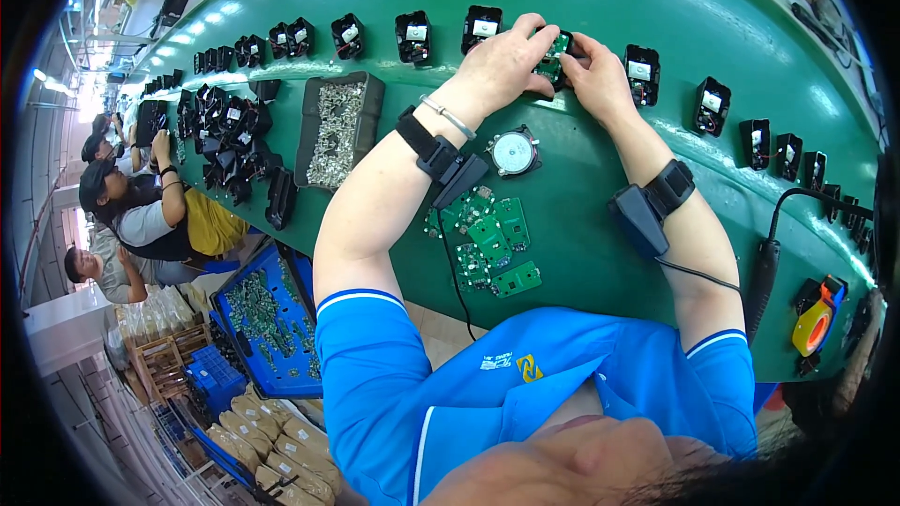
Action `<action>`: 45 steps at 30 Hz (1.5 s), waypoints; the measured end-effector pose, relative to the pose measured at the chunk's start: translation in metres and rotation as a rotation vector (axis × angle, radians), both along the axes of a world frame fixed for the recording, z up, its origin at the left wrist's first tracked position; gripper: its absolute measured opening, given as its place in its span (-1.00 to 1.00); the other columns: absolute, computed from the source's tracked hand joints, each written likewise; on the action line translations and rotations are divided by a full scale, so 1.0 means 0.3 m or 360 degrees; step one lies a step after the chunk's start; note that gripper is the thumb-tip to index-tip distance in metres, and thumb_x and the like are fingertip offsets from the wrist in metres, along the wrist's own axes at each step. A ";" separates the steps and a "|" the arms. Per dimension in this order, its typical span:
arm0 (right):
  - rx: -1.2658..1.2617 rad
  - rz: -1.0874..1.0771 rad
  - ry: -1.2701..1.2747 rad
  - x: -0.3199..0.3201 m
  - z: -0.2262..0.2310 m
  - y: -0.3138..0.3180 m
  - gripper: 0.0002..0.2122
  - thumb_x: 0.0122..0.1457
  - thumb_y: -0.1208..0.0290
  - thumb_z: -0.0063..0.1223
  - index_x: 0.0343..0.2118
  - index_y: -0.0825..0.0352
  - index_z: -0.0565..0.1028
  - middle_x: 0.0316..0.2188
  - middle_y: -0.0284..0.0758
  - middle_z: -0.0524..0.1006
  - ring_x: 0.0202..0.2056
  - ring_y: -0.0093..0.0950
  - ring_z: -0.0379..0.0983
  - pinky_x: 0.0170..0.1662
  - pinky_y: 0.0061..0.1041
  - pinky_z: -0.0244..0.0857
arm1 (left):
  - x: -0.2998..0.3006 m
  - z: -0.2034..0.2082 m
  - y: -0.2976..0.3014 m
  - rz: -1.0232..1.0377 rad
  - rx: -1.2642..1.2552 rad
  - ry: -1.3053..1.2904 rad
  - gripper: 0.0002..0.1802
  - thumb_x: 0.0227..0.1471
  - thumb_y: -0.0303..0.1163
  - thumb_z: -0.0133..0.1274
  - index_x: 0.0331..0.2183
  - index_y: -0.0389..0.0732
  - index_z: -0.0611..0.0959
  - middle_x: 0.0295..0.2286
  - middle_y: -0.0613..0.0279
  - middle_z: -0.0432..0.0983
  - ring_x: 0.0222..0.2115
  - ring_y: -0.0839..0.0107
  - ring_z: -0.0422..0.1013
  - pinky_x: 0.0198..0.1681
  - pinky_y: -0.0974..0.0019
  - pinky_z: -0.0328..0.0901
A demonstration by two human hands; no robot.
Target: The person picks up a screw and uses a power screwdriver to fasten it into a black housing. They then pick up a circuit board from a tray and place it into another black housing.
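Both hands meet at the far middle of the bench, around a small black plastic housing (565, 84) with a green circuit board (551, 58) in its opening. My left hand (506, 64) grips the housing from the left, thumb at its near side. From the right, my right hand (600, 80) holds it with bent fingers, thumb over the board. The fingers partly cover both parts. Nearer to me lies a round silvery part in a dark frame (514, 152). Several loose green circuit boards (489, 236) are scattered between my forearms.
More black housings (413, 37) form a curved row across the green bench (581, 187). A dark bin (372, 108) of small metal parts and piled black cases (230, 141) stand left. A corded black tool (764, 286) and tape dispenser (817, 323) lie right. Co-workers (141, 197) sit far left.
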State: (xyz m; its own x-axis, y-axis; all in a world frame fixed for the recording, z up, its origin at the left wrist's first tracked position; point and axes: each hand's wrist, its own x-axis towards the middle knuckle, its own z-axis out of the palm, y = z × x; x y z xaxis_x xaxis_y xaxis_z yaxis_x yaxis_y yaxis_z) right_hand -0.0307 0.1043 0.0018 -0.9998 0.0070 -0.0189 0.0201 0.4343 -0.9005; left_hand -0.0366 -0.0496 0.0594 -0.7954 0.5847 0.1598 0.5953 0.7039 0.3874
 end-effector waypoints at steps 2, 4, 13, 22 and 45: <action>0.0156 0.0042 0.0047 -0.005 0.023 -0.005 -0.66 -0.02 0.52 -0.09 -0.12 0.39 0.31 -0.37 -0.28 0.46 -0.48 -0.61 0.38 -0.41 -0.61 0.28 | 0.006 -0.003 -0.006 -0.0002 -0.0002 0.0066 -0.31 -0.44 -0.25 0.22 -0.17 -0.20 0.35 -0.18 0.10 0.23 -0.33 0.12 0.35 -0.32 0.23 0.29; 0.0158 0.0031 0.0044 -0.010 0.017 -0.014 -0.66 -0.03 0.52 -0.09 -0.13 0.39 0.32 -0.40 -0.28 0.47 -0.49 -0.61 0.39 -0.42 -0.61 0.28 | 0.007 -0.005 -0.014 -0.0007 -0.0003 0.0135 -0.33 -0.42 -0.26 0.21 -0.17 -0.21 0.35 -0.18 0.09 0.23 -0.35 0.13 0.36 -0.33 0.24 0.30; 0.0207 0.0009 0.0021 -0.017 0.033 -0.016 -0.68 -0.07 0.50 -0.05 -0.17 0.38 0.36 -0.44 -0.31 0.48 -0.50 -0.60 0.40 -0.43 -0.62 0.30 | -0.022 -0.007 0.020 0.0444 0.0180 0.0112 -0.67 -0.29 -0.43 0.08 -0.34 -0.25 0.48 -0.39 0.12 0.42 -0.42 0.27 0.39 -0.34 0.28 0.28; 0.0168 -0.0060 0.0195 -0.011 0.031 -0.048 -0.66 -0.15 0.31 -0.02 -0.26 0.34 0.42 -0.42 -0.19 0.48 -0.34 -0.32 0.42 -0.25 -0.44 0.26 | -0.009 0.002 0.001 0.0580 0.0007 0.0151 -0.61 -0.30 -0.40 0.09 -0.29 -0.21 0.45 -0.38 0.08 0.39 -0.35 0.16 0.34 -0.30 0.22 0.26; -0.0468 0.0602 -0.0326 0.474 0.240 0.115 -0.71 0.03 0.44 -0.06 -0.17 0.40 0.33 -0.28 -0.31 0.39 -0.29 -0.60 0.31 -0.24 -0.63 0.23 | 0.689 0.033 -0.148 0.0536 0.0341 -0.0176 -0.86 -0.25 -0.38 0.09 -0.52 -0.21 0.58 -0.51 0.25 0.39 -0.41 0.29 0.28 -0.29 0.30 0.19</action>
